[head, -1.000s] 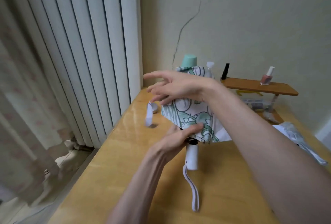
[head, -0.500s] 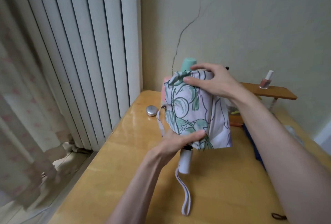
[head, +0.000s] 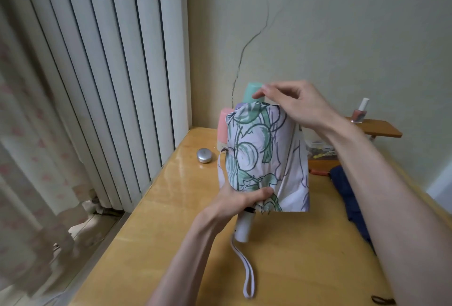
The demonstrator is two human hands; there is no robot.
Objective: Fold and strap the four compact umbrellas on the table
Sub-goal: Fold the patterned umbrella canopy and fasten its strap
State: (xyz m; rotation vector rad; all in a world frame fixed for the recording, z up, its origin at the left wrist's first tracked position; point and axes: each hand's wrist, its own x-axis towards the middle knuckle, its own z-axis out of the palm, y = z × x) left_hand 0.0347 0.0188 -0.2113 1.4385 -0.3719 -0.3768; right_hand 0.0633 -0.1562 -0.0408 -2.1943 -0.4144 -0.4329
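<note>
The left hand (head: 234, 201) grips the floral umbrella (head: 256, 154) low; the right hand (head: 298, 107) tops it, hold unclear.
</note>
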